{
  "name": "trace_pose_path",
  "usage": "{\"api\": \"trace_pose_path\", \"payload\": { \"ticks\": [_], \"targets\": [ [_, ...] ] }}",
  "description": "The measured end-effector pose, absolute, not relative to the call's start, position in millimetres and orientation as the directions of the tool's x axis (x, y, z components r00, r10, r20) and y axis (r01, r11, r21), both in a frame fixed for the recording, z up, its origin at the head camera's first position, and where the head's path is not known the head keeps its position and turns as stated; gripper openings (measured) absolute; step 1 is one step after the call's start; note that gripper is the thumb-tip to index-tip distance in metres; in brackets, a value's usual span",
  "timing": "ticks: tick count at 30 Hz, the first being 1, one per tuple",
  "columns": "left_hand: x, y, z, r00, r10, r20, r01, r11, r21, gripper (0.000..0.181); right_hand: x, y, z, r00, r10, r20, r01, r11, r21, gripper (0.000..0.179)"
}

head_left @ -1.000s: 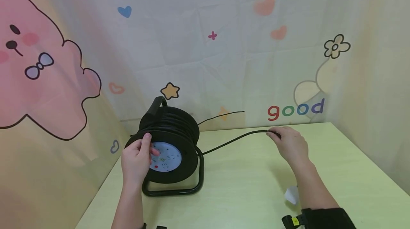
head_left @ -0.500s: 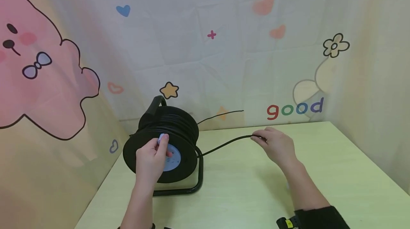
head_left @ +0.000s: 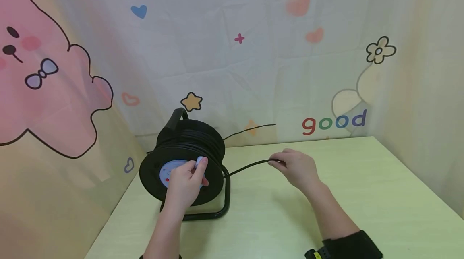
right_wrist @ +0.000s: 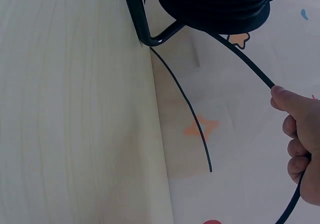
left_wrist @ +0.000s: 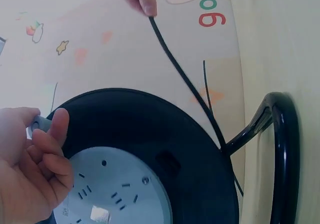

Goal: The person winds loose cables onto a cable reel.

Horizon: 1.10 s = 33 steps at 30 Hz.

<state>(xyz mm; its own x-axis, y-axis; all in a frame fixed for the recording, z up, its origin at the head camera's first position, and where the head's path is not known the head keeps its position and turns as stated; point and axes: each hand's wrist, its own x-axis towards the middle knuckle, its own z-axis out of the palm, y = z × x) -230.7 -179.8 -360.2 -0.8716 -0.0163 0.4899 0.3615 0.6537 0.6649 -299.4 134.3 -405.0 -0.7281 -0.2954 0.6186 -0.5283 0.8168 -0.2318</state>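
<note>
A black cable reel [head_left: 150, 176] stands on its tubular frame [head_left: 227, 196], with black cable wound round its drum. My left hand [head_left: 184, 184] pinches a pale blue-grey crank knob [left_wrist: 41, 125] on the reel's front, at the right of the round socket panel [left_wrist: 120, 184] in the head view. Part of that panel is behind the hand. My right hand [head_left: 298, 170] holds the loose cable [head_left: 250, 165] between thumb and fingers, to the right of the reel. In the right wrist view the cable [right_wrist: 245, 60] runs from the drum through the fist and out below.
The reel sits toward the left of a pale wooden table [head_left: 261, 218]. Behind the table hangs a printed curtain [head_left: 217, 61] with hearts and letters. A thin dark line [right_wrist: 190, 107], curving up the curtain, shows beyond the reel.
My left hand has carried the knob across the reel's face from left to right. My right hand has come left toward the reel, and the stretch of cable between them is shorter.
</note>
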Motion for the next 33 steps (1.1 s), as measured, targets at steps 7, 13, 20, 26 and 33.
{"api": "trace_pose_path", "payload": {
  "ticks": [7, 13, 20, 26, 33],
  "targets": [
    [-232, -173, -365, -0.931, 0.069, 0.358, 0.307, 0.679, 0.667, 0.053, -300, 114, -411, -0.714, -0.36, 0.6, -0.581, 0.783, -0.222, 0.008],
    [-234, -170, -367, -0.962, 0.128, 0.241, 0.261, 0.689, 0.676, 0.053, -298, 96, -411, -0.722, -0.396, 0.567, -0.6, 0.768, -0.226, 0.009],
    [-240, -171, -374, -0.979, 0.182, 0.096, 0.198, 0.706, 0.68, 0.055, -298, 75, -415, -0.724, -0.436, 0.535, -0.615, 0.759, -0.214, 0.01],
    [-245, -172, -382, -0.977, 0.213, -0.004, 0.159, 0.744, 0.649, 0.053, -297, 56, -418, -0.712, -0.477, 0.516, -0.638, 0.745, -0.192, 0.012],
    [-246, -174, -387, -0.975, 0.217, -0.052, 0.142, 0.781, 0.608, 0.052, -297, 43, -420, -0.717, -0.498, 0.488, -0.649, 0.733, -0.206, 0.011]
  ]
}}
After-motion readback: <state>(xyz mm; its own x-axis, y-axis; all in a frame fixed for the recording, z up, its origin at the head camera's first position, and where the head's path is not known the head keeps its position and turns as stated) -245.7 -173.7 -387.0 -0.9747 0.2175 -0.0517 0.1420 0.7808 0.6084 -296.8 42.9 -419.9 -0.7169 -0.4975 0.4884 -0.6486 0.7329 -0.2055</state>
